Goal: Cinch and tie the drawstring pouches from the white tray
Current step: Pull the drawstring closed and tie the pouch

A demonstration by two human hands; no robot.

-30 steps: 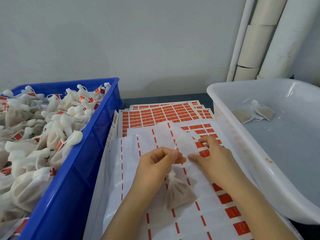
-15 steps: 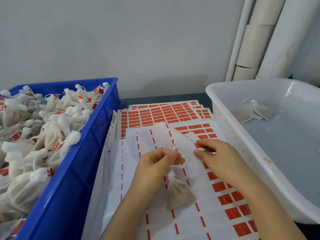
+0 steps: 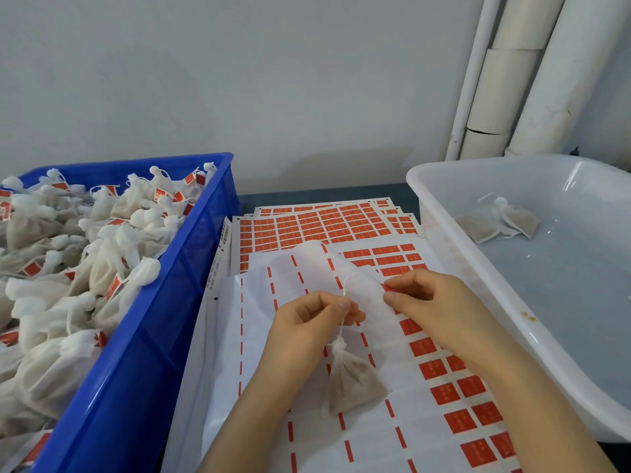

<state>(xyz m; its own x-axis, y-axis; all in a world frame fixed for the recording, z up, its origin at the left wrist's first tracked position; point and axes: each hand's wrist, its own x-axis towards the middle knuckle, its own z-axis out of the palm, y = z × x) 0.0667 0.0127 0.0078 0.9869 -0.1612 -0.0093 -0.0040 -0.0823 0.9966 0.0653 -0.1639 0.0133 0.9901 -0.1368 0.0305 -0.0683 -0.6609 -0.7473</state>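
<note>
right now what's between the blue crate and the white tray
Red label sheets, left hand holding a pouch, right hand pinching a label; head view.

Left hand point(image 3: 307, 322) low centre, forearm rising from the bottom edge, fingers curled, thumb and forefinger pinching the drawstring point(image 3: 345, 285) of a pouch point(image 3: 351, 384). Right hand point(image 3: 433, 302) just beside it, not touching, palm down, forearm from lower right. Its thumb and forefinger tips pinch a red label point(image 3: 387, 287).

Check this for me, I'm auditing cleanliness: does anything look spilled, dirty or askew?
Brownish specks mark the white tray's near inner wall, a stain on otherwise clean plastic. The peeled label sheet lifts and curls at its far edge. Nothing else stands out.
</note>
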